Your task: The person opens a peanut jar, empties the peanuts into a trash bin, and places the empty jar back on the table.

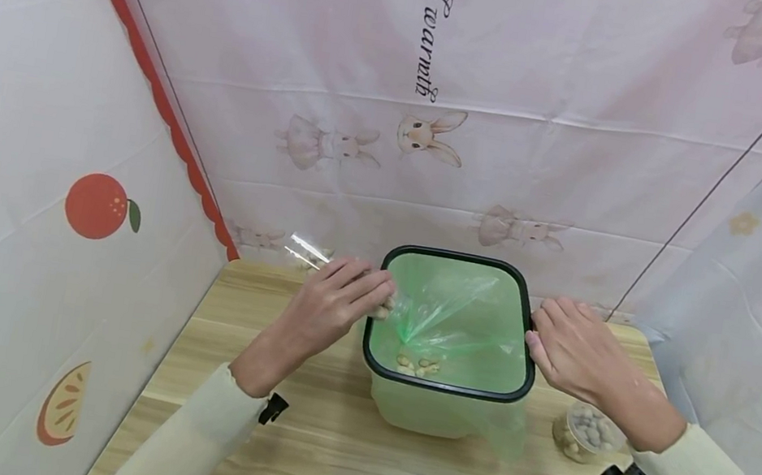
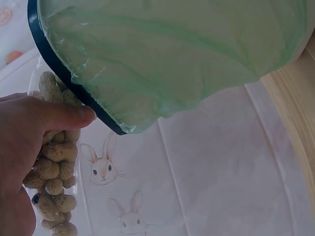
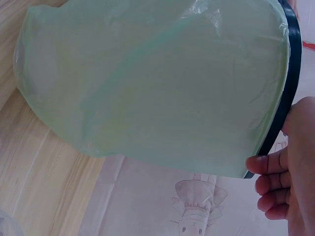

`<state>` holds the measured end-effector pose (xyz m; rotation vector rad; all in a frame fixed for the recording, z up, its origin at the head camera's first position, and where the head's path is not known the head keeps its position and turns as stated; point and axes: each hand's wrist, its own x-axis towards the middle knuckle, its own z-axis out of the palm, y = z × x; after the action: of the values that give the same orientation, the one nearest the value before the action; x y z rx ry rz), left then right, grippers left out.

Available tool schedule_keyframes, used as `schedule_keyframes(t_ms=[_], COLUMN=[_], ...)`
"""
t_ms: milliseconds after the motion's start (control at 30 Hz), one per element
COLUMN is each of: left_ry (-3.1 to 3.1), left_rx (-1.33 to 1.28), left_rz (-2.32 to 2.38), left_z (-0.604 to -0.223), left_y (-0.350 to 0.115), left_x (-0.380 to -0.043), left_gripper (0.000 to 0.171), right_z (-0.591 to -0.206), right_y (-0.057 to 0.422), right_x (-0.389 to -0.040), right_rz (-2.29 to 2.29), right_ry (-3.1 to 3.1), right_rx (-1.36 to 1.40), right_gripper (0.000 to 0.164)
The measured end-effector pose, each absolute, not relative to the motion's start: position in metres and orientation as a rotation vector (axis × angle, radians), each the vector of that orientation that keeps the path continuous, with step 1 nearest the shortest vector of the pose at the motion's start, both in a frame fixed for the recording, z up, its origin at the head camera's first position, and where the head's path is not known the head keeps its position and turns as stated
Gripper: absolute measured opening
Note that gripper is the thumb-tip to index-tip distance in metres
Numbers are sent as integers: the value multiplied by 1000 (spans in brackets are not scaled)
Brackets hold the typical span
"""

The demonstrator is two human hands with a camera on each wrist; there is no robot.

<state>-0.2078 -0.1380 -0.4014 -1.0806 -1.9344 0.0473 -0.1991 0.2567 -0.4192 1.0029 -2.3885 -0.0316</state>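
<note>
A trash bin point(image 1: 415, 407) with a black rim, lined with a thin green plastic bag point(image 1: 475, 301), stands on the table. My left hand point(image 1: 334, 300) grips a clear plastic container of unshelled peanuts point(image 2: 56, 162), tilted on its side at the bin's left rim. Its mouth points in over the bag, and several peanuts point(image 1: 417, 364) lie inside the bin. On the opposite side my right hand point(image 1: 575, 348) holds the black rim point(image 3: 290, 73), thumb and fingers bent at it.
A round clear tub point(image 1: 588, 433) of small pale grey pieces sits under my right forearm. The wooden table point(image 1: 289, 454) backs onto a pink rabbit-print curtain point(image 1: 547, 164), with printed white sheets at left and right.
</note>
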Motion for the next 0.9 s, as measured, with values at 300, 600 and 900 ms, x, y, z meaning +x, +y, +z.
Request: schedule_keyframes(t_ms=[300,600,900], left_ry=[-1932,-1940,-1885], left_rx=[-1063,-1072,-1081], left_rz=[172,153,163], left_z=[-401,-402,-400], left_y=[-138,-138,-137], left_x=[-205,-204,-206], left_gripper=[29,29,24], right_z=[-419,-419,-418], right_y=[256,256,256], right_x=[-199,-199,-198], right_rz=[-28,-35,-39], right_ry=[-2393,-2398,-2398], right_rx=[998,993,987], right_gripper=[22,23,23])
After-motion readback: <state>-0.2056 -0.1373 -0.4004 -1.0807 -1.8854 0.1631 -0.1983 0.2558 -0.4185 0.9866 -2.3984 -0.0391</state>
